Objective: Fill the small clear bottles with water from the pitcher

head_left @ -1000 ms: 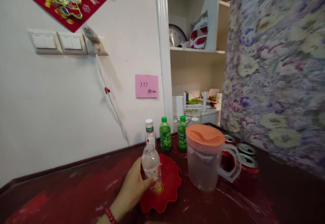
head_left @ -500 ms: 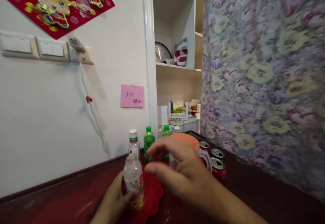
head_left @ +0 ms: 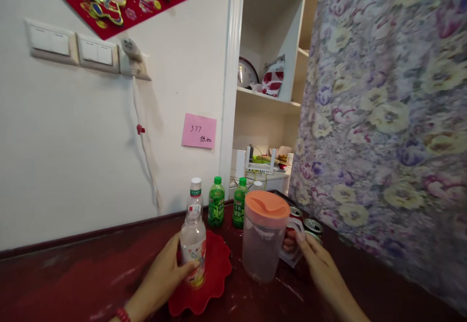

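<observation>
My left hand (head_left: 169,268) is wrapped round a clear, capless bottle (head_left: 193,251) with a printed label, upright over the red scalloped mat (head_left: 215,268). On the right, my right hand (head_left: 304,248) grips the handle of a translucent pitcher (head_left: 263,249), its fingers through the handle. The pitcher has an orange lid (head_left: 267,204) on and stands on the dark red table (head_left: 87,273). Its contents are hard to make out.
Behind stand a white-capped bottle (head_left: 196,195), two green bottles (head_left: 216,203) (head_left: 239,204) and another white cap (head_left: 257,185). Open cans (head_left: 313,227) are beyond my right hand. A wall borders the table's back; a floral curtain (head_left: 379,117) hangs at right.
My right hand has moved from in front of the pitcher to its handle and closed on it. The left hand still holds the bottle. The view has shifted slightly.
</observation>
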A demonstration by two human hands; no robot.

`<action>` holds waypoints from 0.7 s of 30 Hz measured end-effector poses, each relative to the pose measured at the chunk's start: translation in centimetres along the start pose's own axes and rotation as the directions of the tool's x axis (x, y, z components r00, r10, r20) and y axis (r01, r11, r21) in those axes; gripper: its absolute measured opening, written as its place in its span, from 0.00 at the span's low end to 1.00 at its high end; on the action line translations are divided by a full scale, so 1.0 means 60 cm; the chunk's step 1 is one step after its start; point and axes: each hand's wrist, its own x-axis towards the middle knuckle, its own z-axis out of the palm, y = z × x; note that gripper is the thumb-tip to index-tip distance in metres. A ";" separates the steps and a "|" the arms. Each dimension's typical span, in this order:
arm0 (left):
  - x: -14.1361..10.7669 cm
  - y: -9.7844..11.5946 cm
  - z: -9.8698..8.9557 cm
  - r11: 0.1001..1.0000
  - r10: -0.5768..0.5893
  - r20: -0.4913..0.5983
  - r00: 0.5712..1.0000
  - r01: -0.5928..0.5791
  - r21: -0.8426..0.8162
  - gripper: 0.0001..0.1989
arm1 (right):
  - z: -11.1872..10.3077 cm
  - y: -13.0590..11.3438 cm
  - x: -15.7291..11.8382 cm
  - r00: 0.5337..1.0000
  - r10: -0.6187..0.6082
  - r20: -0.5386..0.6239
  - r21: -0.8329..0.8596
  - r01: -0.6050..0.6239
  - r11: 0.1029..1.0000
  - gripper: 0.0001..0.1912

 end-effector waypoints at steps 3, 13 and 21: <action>-0.001 0.005 -0.001 1.000 0.004 0.012 1.000 -0.004 0.012 0.36 | 0.018 0.027 -0.009 0.997 0.057 -0.057 0.080 -0.052 0.995 0.43; -0.016 0.019 0.003 0.998 -0.023 0.025 0.999 0.024 -0.053 0.35 | 0.041 -0.009 0.003 0.990 0.049 -0.133 0.157 -0.028 0.987 0.38; -0.024 0.032 0.002 0.997 -0.049 0.034 0.998 0.051 -0.053 0.35 | 0.054 -0.089 0.037 1.000 -0.005 0.020 -0.068 0.007 0.998 0.40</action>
